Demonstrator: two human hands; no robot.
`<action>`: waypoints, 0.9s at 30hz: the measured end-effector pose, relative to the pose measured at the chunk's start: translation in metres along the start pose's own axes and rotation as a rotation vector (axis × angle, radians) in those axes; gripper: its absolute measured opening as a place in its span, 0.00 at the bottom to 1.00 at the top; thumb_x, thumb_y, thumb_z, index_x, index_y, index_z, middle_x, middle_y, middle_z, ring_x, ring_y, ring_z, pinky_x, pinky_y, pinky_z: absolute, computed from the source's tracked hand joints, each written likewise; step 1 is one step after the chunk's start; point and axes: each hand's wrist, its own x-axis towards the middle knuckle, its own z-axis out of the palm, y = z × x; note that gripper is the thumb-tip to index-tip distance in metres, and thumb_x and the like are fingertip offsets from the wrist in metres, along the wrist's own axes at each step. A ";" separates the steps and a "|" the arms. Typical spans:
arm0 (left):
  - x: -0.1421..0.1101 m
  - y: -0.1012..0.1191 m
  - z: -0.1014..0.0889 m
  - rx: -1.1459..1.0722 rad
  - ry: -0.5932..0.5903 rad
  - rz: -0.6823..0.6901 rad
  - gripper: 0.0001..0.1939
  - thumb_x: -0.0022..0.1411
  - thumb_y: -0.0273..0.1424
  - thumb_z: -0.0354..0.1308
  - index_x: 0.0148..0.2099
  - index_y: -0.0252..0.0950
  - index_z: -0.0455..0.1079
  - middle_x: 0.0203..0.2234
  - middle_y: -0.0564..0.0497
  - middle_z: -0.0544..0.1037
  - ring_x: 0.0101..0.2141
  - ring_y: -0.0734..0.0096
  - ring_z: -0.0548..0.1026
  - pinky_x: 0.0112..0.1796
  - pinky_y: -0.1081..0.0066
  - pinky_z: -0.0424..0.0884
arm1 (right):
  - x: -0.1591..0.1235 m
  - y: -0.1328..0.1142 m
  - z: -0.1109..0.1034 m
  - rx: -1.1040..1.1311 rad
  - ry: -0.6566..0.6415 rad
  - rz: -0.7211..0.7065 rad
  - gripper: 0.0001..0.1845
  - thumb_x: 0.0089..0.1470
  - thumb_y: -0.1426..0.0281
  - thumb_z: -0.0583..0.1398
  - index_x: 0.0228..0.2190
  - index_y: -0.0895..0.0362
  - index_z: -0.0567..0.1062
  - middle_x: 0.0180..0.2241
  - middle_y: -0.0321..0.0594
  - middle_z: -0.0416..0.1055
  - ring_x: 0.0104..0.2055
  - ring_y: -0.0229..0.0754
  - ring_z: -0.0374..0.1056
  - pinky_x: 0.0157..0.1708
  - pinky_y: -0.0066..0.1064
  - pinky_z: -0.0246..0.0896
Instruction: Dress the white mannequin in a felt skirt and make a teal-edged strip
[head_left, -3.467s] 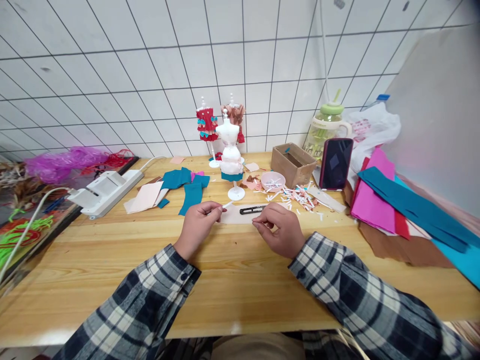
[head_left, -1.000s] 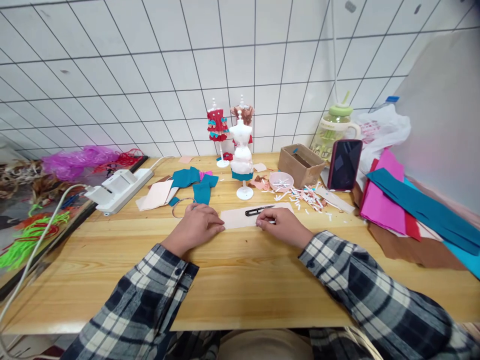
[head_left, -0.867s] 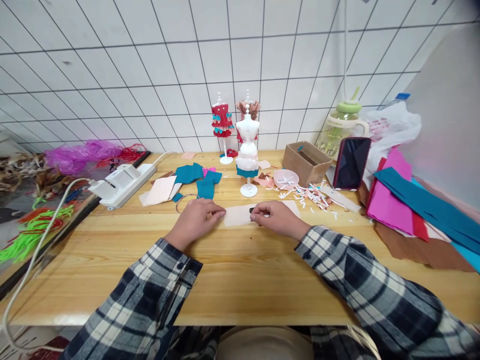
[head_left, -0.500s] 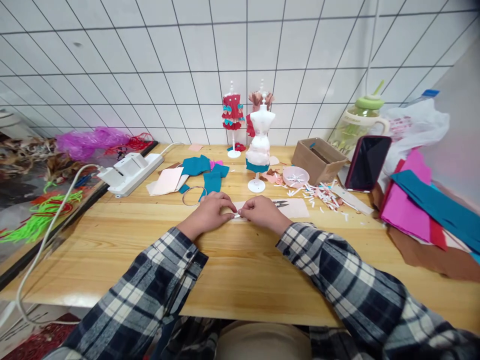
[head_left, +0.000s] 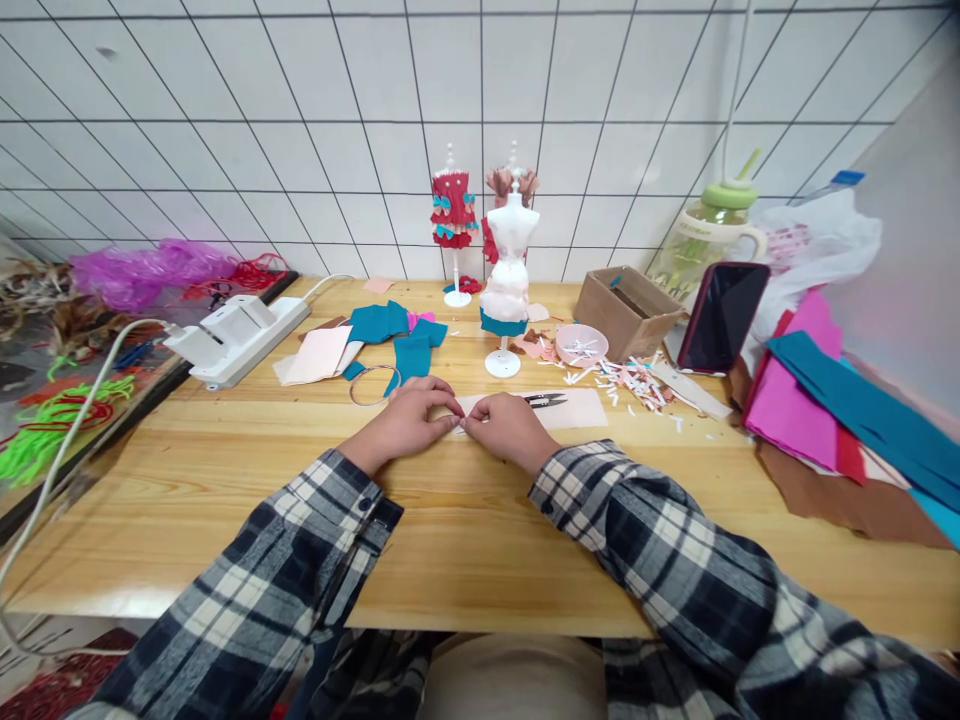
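My left hand (head_left: 409, 418) and my right hand (head_left: 505, 425) meet fingertip to fingertip at the left end of a pale pink felt strip (head_left: 576, 409) lying flat on the wooden table (head_left: 465, 530). Both hands have their fingers pinched together on that end of the strip. Black thread snips (head_left: 545, 399) lie on the strip just beyond my right hand. A thin wire ring (head_left: 374, 384) rests on the table beside my left hand. A white mini mannequin (head_left: 506, 280) with a teal hem stands behind the strip.
Teal and pink felt pieces (head_left: 390, 335) and a white power strip (head_left: 236, 335) lie at the back left. A pink dish (head_left: 581, 343), cardboard box (head_left: 626, 310), phone (head_left: 722, 316), bottle (head_left: 709, 235) and stacked felt sheets (head_left: 840, 410) fill the right. Paper scraps (head_left: 630, 378) litter the middle.
My left hand put down a thin white piece it held. My right hand slid left along the strip, uncovering the snips, until both hands met at its left end.
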 end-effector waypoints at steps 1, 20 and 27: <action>0.000 0.001 0.000 -0.001 -0.001 -0.001 0.11 0.59 0.39 0.56 0.38 0.43 0.77 0.43 0.50 0.73 0.46 0.61 0.68 0.49 0.63 0.62 | 0.000 0.000 0.001 -0.008 0.004 -0.002 0.14 0.54 0.60 0.58 0.25 0.54 0.78 0.22 0.38 0.73 0.25 0.38 0.65 0.25 0.29 0.51; 0.000 -0.001 -0.002 -0.014 -0.048 -0.046 0.10 0.55 0.41 0.60 0.36 0.43 0.76 0.46 0.53 0.72 0.48 0.61 0.67 0.52 0.61 0.59 | -0.003 -0.005 0.009 -0.154 0.069 0.045 0.11 0.51 0.61 0.58 0.28 0.52 0.78 0.30 0.38 0.77 0.33 0.39 0.68 0.28 0.28 0.51; 0.000 0.002 -0.004 -0.004 -0.083 -0.093 0.09 0.55 0.40 0.59 0.37 0.44 0.76 0.47 0.54 0.71 0.50 0.60 0.66 0.52 0.59 0.58 | -0.005 -0.003 -0.003 -0.131 0.006 -0.008 0.15 0.53 0.60 0.56 0.29 0.53 0.81 0.30 0.39 0.78 0.32 0.39 0.69 0.29 0.28 0.53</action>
